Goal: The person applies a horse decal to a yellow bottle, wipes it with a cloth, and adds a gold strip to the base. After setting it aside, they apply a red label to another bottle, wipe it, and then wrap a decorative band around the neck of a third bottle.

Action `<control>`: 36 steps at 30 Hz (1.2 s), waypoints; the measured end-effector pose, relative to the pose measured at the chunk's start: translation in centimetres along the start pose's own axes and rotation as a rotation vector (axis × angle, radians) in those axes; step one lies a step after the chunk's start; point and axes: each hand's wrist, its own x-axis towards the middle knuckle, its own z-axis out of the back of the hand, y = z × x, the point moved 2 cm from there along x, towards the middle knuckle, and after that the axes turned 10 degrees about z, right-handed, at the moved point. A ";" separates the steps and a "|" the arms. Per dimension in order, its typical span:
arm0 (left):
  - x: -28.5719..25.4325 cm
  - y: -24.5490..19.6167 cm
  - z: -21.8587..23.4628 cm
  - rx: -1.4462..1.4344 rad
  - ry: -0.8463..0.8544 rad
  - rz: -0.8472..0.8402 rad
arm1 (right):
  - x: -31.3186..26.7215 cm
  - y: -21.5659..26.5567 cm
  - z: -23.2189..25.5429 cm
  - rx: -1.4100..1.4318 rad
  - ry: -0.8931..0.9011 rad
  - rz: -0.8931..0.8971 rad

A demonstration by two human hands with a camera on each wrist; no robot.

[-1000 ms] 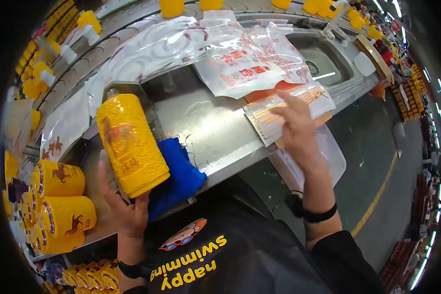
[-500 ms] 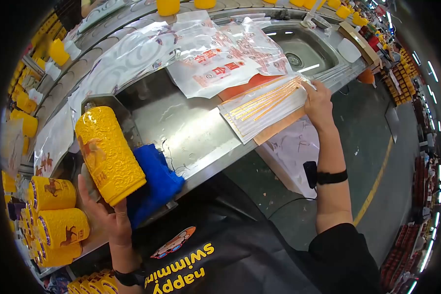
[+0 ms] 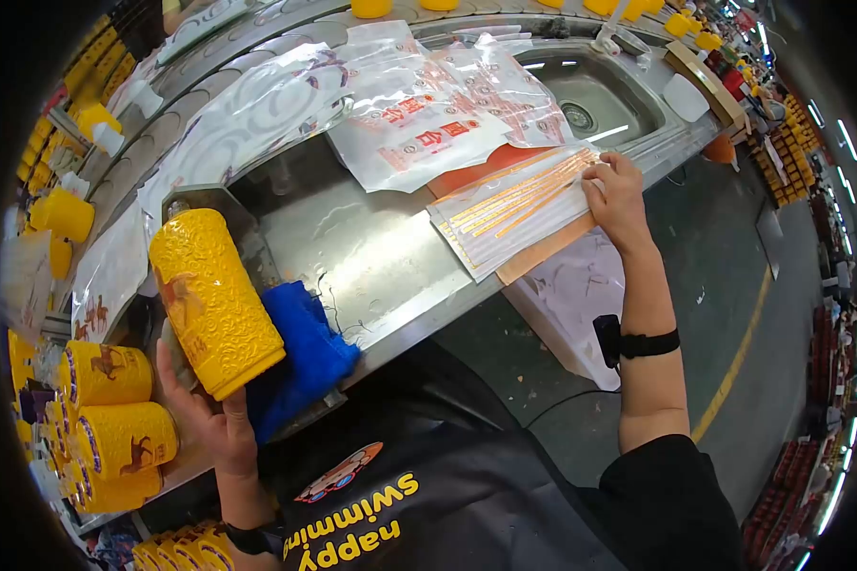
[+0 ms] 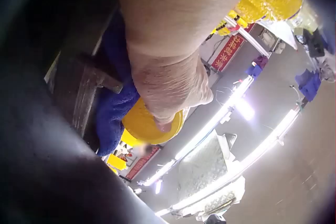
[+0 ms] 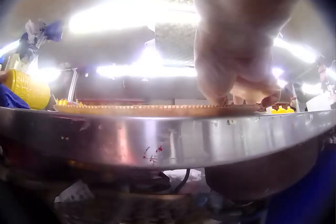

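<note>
A yellow embossed bottle (image 3: 214,300) with a brown horse picture and a clear neck leans at the left end of the metal counter. My left hand (image 3: 221,428) holds it near its base, thumb at the bottom edge and fingers along the left side; the left wrist view shows the yellow base (image 4: 149,124) under the thumb. At the right, my right hand (image 3: 621,200) bends its fingers over the corner of a white sheet with gold strips (image 3: 519,205), pinching at the strip ends. The sheet lies on brown cardboard (image 3: 548,249). A blue cloth (image 3: 305,347) lies beside the bottle.
More yellow bottles (image 3: 124,443) stand stacked at the left. Printed plastic sheets (image 3: 409,124) cover the counter's back, near a sink (image 3: 600,100). A conveyor (image 3: 195,90) carrying yellow pieces runs behind. Below the front edge is a pale plastic-lined bin (image 3: 581,285).
My right hand has come down from above the gold-striped sheet to its right corner, fingers now bent there. The left hand keeps hold of the bottle, while the head view has shifted.
</note>
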 end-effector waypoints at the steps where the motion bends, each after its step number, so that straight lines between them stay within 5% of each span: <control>1: 0.0 0.0 0.0 -0.003 0.000 0.009 | 0.0 0.0 0.0 0.000 -0.020 0.017; 9: -0.3 0.5 0.4 -0.071 0.042 0.056 | 0.4 0.6 0.4 0.018 -0.009 0.071; 15: 0.4 -4.5 0.4 0.924 -0.037 -0.500 | 2.4 7.2 4.8 0.291 0.051 0.087; 29: -0.4 -1.0 0.9 0.324 -0.102 -0.312 | 7.1 26.2 8.6 0.799 0.134 0.453; 36: 0.3 -3.4 0.6 0.661 -0.103 -0.482 | 8.1 29.9 9.0 0.801 0.120 0.553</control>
